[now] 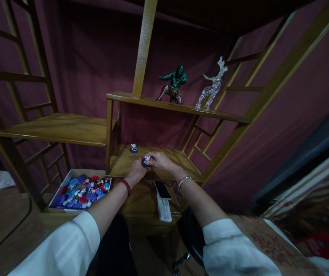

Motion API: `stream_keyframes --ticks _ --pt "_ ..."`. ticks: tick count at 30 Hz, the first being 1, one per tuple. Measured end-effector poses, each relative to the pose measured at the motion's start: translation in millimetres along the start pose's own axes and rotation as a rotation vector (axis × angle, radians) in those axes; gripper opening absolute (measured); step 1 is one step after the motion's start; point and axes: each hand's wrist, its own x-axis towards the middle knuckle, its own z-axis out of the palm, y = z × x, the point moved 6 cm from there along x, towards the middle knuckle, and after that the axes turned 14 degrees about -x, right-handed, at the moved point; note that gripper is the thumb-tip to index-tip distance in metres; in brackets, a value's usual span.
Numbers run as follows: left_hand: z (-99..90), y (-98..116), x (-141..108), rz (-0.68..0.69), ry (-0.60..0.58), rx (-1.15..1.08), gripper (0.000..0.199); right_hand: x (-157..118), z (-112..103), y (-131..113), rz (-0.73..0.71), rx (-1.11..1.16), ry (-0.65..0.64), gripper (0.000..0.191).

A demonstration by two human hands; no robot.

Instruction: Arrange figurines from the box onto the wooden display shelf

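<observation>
Both my hands meet over the lower wooden shelf (121, 163), around a small figurine (146, 161) with a dark round base and a pale top. My left hand (137, 169) grips its base from the left. From the right, my right hand (161, 161) pinches its upper part between thumb and fingers. A similar small figurine (134, 148) on a dark base stands upright farther back on that shelf. Down to the left, a white box (58, 191) is filled with many small figurines on blue, red and purple bases.
A green hooded figure (177, 82) and a clear deer statue (210, 92) stand on the upper shelf (190, 106). Below my hands, a phone (162, 189) lies over a white slab-shaped object (164, 211). A dark stool (190, 234) is at lower right.
</observation>
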Motion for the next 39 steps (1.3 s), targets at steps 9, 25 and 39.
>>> stream_keyframes --ticks 9,25,39 --pt "-2.2 -3 2 -0.029 0.009 -0.038 0.030 5 -3 -7 -0.033 -0.044 -0.026 0.020" --pt "-2.9 -2 0 -0.107 0.056 -0.188 0.031 8 -7 -14 -0.003 -0.159 -0.107 0.016" --pt "-0.4 -7 5 -0.121 0.064 -0.100 0.024 7 -7 -12 0.009 -0.091 -0.094 0.016"
